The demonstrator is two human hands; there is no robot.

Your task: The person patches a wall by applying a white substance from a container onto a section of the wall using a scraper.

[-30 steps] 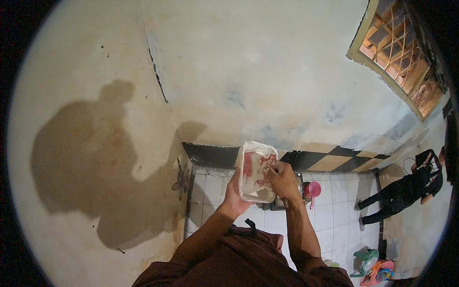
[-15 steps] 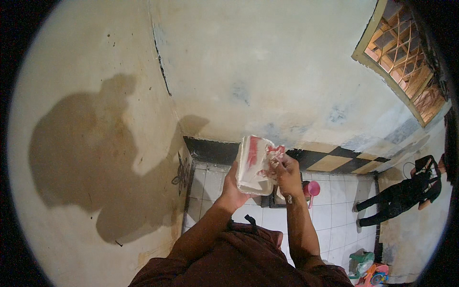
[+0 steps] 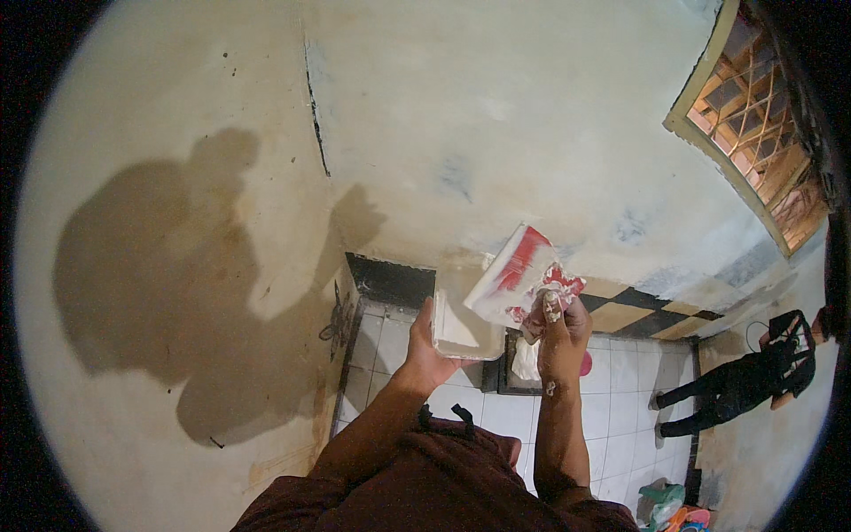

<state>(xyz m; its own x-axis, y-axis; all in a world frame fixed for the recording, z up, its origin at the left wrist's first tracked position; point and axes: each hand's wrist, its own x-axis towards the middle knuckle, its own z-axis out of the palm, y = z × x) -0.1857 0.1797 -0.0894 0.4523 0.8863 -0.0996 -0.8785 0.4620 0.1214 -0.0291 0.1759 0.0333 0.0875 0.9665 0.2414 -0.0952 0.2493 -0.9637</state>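
My left hand (image 3: 424, 357) grips a white rectangular tub (image 3: 468, 340) by its left side and underside. White paste lines the inside of the tub. My right hand (image 3: 565, 330) is closed round a red putty spreader (image 3: 521, 268), whose wide blade is smeared with the same paste. The spreader is tilted above the tub's right edge, its blade toward the wall. Paste also sticks to the fingers and wrist of my right hand.
Ahead stands a patchy cream wall (image 3: 496, 133) with black and tan checks low down. A dark stand (image 3: 501, 374) bearing a white lump is beneath my hands. A person in black (image 3: 740, 381) stands at the right. Coloured bags (image 3: 663, 501) lie at lower right.
My right hand has moved right and lifted the spreader off the tub, so its blade now shows raised and the tub's inside is visible. My left hand stays nearly in place.
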